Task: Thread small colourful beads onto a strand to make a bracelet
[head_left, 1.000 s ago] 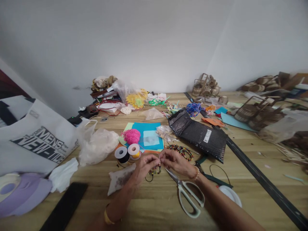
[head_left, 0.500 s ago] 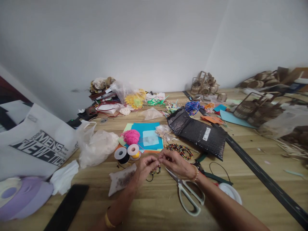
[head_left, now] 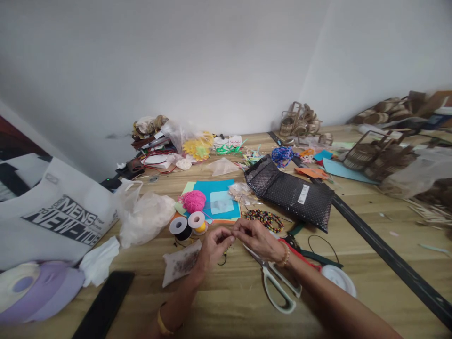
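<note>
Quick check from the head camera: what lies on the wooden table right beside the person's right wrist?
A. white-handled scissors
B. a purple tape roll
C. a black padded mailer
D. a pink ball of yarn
A: the white-handled scissors lie on the wooden table just beside the right hand and its wrist; the other items sit farther away.

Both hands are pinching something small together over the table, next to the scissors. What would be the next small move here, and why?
Probably pull the two pinches gently apart to tighten the cord. The left hand and right hand meet fingertip to fingertip, with a dark cord loop hanging below the left hand. The scissors lie untouched beside the right wrist, so cutting seems a later step. What sits between the fingertips is too small to tell.
</note>
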A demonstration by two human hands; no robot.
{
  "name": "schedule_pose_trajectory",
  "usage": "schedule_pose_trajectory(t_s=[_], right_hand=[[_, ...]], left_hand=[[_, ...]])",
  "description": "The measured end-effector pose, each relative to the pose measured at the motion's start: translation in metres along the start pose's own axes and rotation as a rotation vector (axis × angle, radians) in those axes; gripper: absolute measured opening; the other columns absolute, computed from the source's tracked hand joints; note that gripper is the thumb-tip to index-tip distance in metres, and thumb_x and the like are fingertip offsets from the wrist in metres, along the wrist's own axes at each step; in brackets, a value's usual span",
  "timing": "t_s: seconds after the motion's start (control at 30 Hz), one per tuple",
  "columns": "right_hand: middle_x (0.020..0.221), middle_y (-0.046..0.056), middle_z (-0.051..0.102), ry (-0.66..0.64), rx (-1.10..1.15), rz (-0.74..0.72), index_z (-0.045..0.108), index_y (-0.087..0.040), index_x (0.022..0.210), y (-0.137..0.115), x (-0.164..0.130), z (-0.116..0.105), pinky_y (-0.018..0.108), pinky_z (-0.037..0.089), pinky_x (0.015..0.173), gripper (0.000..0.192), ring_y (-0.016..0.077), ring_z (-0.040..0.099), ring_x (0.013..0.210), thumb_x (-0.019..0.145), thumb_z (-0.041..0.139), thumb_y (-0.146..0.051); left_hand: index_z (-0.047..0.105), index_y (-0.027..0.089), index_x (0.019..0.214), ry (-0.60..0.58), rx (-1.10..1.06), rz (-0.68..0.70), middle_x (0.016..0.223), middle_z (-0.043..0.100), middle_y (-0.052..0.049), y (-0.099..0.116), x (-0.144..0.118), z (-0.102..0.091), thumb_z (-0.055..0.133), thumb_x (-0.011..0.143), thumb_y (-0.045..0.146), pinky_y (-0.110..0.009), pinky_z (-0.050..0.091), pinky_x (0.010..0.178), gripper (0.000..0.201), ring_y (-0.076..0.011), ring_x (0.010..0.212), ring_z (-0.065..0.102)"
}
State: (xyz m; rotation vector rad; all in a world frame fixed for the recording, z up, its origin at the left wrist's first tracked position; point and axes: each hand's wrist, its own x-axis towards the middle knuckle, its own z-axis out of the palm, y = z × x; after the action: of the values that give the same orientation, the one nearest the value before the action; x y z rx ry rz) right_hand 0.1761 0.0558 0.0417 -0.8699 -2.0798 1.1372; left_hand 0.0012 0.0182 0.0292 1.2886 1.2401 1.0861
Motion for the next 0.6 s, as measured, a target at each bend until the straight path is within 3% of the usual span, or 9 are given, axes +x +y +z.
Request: schedule_pose_trajectory(t_s=[0.17, 0.3, 0.47, 0.6], right_hand=[[0.060, -0.003, 0.048, -0.033, 0.245, 0.110, 0.059, -0.014, 0.076, 0.004, 0.004, -0.001, 0.021, 0.029, 0.051, 0.043, 0.0087, 0.037, 0.054, 0.085, 0.059, -0.056], [0.054, -0.006, 0.043, -0.103, 0.318, 0.173, 0.058, -0.014, 0.073, 0.004, 0.006, -0.006, 0.020, 0.023, 0.045, 0.046, 0.0063, 0.031, 0.047, 0.080, 0.063, -0.060], [0.049, -0.008, 0.039, -0.212, 0.341, 0.231, 0.057, -0.014, 0.070, 0.005, 0.007, -0.011, 0.019, 0.020, 0.041, 0.043, 0.0053, 0.029, 0.044, 0.076, 0.068, -0.056], [0.049, -0.009, 0.037, -0.256, 0.349, 0.258, 0.058, -0.013, 0.069, 0.009, 0.008, -0.013, 0.019, 0.017, 0.040, 0.043, 0.0042, 0.025, 0.043, 0.073, 0.071, -0.054]], left_hand=[[0.064, 0.015, 0.072, 0.022, 0.057, 0.046, 0.064, 0.063, -0.001, -0.001, -0.001, 0.000, 0.074, 0.069, 0.032, -0.024, 0.045, 0.060, 0.019, -0.0123, 0.060, 0.055], [0.067, 0.018, 0.079, 0.110, 0.261, 0.208, 0.073, 0.068, -0.003, -0.001, -0.006, 0.002, 0.070, 0.071, 0.019, -0.026, 0.050, 0.067, 0.008, -0.0156, 0.068, 0.062], [0.070, 0.022, 0.095, 0.099, 0.536, 0.495, 0.091, 0.073, -0.007, -0.005, -0.011, 0.003, 0.057, 0.082, 0.013, -0.031, 0.054, 0.081, 0.021, -0.0204, 0.085, 0.069], [0.070, 0.020, 0.107, 0.035, 0.661, 0.600, 0.096, 0.073, -0.010, -0.012, -0.013, 0.001, 0.050, 0.091, 0.017, -0.033, 0.055, 0.084, 0.026, -0.0216, 0.092, 0.068]])
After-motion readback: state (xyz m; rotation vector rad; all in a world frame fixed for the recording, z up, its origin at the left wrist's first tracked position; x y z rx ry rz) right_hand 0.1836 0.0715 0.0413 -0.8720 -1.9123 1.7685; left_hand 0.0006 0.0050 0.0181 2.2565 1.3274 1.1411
